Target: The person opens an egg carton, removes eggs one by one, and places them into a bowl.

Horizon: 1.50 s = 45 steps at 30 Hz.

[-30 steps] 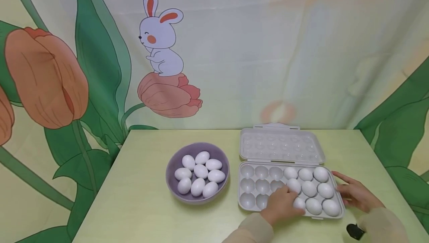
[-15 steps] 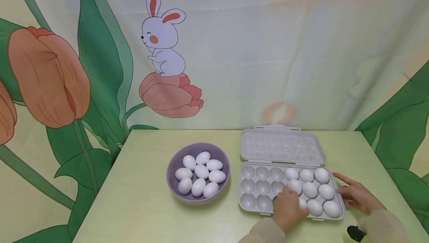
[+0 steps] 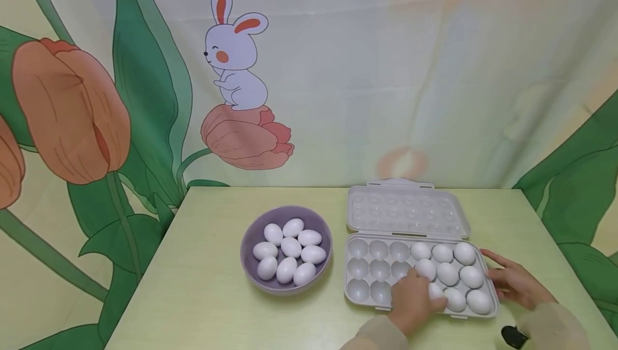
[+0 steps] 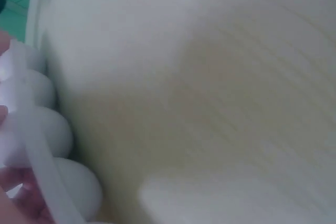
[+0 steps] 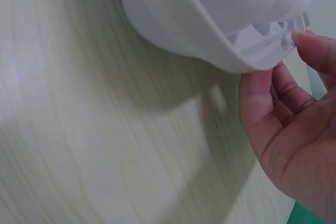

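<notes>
A light grey egg carton [image 3: 369, 280] lies with its lid [image 3: 407, 210] folded back. White eggs [image 3: 446, 274] fill the cups of its right half. My left hand [image 3: 412, 297] reaches over the front row, its thumb and fingers round a white egg [image 3: 435, 291] in the row's fourth cup and partly covering it. In the left wrist view, the carton's front rim [image 4: 39, 145] runs past the fingers. My right hand [image 3: 516, 280] holds the carton's right end. Up close in the right wrist view, the thumb rests at the rim [image 5: 210, 35] and other fingers sit below it.
To the left of the carton stands a purple bowl [image 3: 247, 269] with several white eggs [image 3: 291, 247] inside. The pale wooden table [image 3: 203, 296] ends at a printed curtain [image 3: 328, 97] with a rabbit and tulips. A small black object [image 3: 514, 336] shows by the right sleeve.
My left hand has shifted a little to the right along the front row, then stayed nearly still over the last half second. The right hand keeps its place at the carton's end.
</notes>
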Available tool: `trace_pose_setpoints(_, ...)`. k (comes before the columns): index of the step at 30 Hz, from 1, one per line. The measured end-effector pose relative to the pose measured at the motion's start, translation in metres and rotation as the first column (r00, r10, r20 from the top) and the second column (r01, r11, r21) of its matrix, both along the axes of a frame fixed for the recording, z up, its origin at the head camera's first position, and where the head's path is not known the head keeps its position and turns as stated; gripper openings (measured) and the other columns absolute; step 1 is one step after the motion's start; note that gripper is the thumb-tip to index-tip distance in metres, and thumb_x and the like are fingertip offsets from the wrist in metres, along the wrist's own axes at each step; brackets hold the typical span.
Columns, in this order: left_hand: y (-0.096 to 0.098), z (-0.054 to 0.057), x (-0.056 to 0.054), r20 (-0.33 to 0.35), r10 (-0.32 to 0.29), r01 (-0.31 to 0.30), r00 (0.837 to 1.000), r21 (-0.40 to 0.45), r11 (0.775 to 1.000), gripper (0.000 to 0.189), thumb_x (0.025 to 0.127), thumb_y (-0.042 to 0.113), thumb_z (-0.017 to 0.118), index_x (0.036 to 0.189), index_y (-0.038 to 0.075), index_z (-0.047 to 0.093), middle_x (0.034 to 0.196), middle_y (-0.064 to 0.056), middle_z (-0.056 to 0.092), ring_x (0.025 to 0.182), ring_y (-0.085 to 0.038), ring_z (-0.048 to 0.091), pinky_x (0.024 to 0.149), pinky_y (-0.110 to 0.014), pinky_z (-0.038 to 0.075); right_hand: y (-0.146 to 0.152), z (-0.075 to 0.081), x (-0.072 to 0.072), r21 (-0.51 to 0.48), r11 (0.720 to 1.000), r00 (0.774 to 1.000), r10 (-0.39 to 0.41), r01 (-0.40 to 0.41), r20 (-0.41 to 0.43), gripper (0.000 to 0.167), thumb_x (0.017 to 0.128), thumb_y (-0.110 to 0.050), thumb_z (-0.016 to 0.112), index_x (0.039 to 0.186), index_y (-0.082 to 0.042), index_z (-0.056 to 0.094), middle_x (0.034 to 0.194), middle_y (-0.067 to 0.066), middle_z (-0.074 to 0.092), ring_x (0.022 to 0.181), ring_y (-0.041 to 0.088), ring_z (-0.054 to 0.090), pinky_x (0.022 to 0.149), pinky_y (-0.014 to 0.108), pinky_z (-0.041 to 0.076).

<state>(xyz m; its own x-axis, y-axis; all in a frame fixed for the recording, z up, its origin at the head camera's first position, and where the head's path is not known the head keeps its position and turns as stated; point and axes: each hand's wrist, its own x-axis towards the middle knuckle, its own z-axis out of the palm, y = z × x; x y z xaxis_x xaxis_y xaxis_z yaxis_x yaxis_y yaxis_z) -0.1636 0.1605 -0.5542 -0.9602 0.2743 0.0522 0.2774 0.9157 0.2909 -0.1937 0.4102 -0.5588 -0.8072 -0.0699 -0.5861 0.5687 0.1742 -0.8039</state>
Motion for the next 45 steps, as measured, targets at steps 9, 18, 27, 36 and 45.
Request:
trace_pose_setpoints(9, -0.017, 0.030, -0.008, 0.160, -0.001, -0.076, 0.987, 0.476, 0.876, 0.043, 0.064, 0.052, 0.068, 0.048, 0.016, 0.051, 0.045, 0.011, 0.038, 0.044, -0.002, 0.034, 0.041, -0.017, 0.024, -0.001, 0.003, 0.002, -0.044, 0.999, 0.999, 0.019, -0.020, -0.027, 0.069, 0.082, -0.023, 0.060, 0.137, -0.039, 0.021, 0.084, -0.007, 0.055, 0.070, 0.009, 0.052, 0.064, 0.027, 0.045)
trace_pose_setpoints(18, -0.027, 0.057, -0.025, 0.565, -0.138, -0.481, 0.813, 0.787, 0.386, 0.030, 0.071, 0.036, 0.070, 0.070, 0.006, 0.066, 0.059, -0.006, 0.063, 0.048, -0.007, 0.055, 0.048, -0.018, 0.047, -0.001, 0.001, 0.004, -0.028, 0.999, 1.000, 0.018, -0.018, -0.021, 0.069, 0.083, -0.021, 0.058, 0.137, -0.040, 0.019, 0.085, -0.007, 0.054, 0.070, 0.010, 0.052, 0.065, 0.028, 0.045)
trace_pose_setpoints(27, -0.061, 0.095, -0.069, 0.596, -0.216, -0.526, 0.773, 0.793, 0.307, 0.029, 0.075, 0.029, 0.067, 0.088, 0.003, 0.065, 0.074, -0.004, 0.063, 0.056, -0.009, 0.059, 0.058, -0.020, 0.051, -0.002, 0.002, 0.003, -0.017, 1.000, 1.000, 0.021, -0.021, -0.014, 0.076, 0.083, -0.021, 0.057, 0.142, -0.027, 0.009, 0.085, -0.007, 0.054, 0.069, 0.010, 0.051, 0.063, 0.027, 0.044)
trace_pose_setpoints(36, -0.136, 0.112, -0.106, 0.516, -0.106, -0.393, 0.850, 0.755, 0.526, 0.031, 0.076, 0.028, 0.062, 0.091, 0.001, 0.063, 0.082, -0.004, 0.061, 0.062, -0.007, 0.057, 0.068, -0.025, 0.051, -0.001, 0.001, 0.003, -0.013, 1.000, 1.000, 0.013, -0.013, -0.008, 0.079, 0.082, -0.023, 0.060, 0.142, -0.028, 0.010, 0.086, -0.007, 0.054, 0.071, 0.011, 0.051, 0.064, 0.027, 0.044)
trace_pose_setpoints(45, -0.213, 0.114, -0.119, 0.438, 0.029, -0.282, 0.898, 0.524, 0.804, 0.029, 0.076, 0.031, 0.061, 0.089, 0.005, 0.060, 0.088, -0.007, 0.061, 0.073, -0.017, 0.058, 0.065, -0.027, 0.049, -0.001, 0.001, 0.002, -0.004, 1.000, 1.000, 0.013, -0.013, -0.005, 0.076, 0.083, -0.022, 0.059, 0.141, -0.031, 0.011, 0.087, -0.008, 0.054, 0.073, 0.012, 0.051, 0.066, 0.029, 0.044)
